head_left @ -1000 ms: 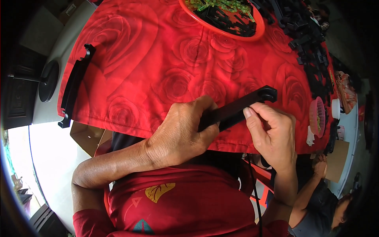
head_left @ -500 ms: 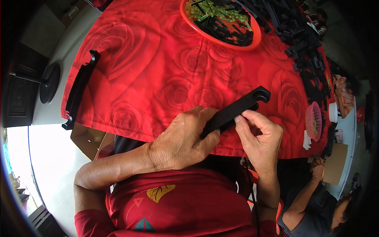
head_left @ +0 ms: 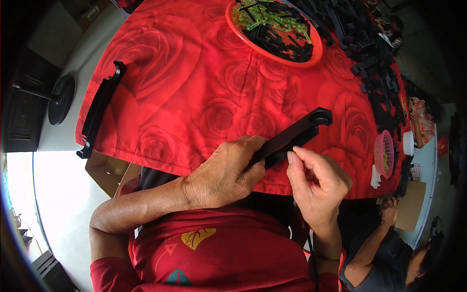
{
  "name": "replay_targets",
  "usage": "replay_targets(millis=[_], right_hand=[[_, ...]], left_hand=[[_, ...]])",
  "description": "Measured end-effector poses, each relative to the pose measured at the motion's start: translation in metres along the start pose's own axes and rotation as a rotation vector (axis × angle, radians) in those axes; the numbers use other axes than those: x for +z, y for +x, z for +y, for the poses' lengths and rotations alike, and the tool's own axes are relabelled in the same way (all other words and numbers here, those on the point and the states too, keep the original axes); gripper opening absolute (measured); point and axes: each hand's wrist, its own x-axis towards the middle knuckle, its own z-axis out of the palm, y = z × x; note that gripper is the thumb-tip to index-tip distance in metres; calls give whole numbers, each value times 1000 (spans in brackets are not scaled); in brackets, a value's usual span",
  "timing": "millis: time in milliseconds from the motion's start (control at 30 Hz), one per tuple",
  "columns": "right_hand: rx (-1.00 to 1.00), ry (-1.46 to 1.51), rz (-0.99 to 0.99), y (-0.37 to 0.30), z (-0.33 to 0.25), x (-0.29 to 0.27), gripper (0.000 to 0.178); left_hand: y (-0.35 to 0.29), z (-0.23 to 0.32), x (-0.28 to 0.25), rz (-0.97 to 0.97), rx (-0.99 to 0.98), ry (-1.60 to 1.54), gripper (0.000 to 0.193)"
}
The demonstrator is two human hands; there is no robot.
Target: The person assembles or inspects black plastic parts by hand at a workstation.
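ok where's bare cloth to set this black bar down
Bare red cloth lies between the long black handle at the left edge and the red plate. The far right is crowded with piled black parts and a pink basket.

That long black plastic handle bar [head_left: 292, 138] looks matt and smooth. The red rose-print tablecloth [head_left: 194, 97] is shiny, satiny fabric. The round red plastic tray [head_left: 317, 51] is pretty glossy, too.

Left forearm: enters from the lower left, angled up toward the middle
Left hand [head_left: 221, 175]: knuckles up, fingers curled closed in a grip
Right hand [head_left: 316, 182]: palm turned toward the left hand, fingertips [head_left: 292, 158] pinched, forearm rising from below
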Motion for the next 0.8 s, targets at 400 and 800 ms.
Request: replay_targets(millis=[400, 800], right_hand=[[149, 224, -43, 4, 4, -3, 13], [58, 132, -44, 3, 3, -3, 12]], left_hand=[[-2, 4, 1, -43, 8, 35, 16], [-2, 7, 2, -19, 27, 40, 12]])
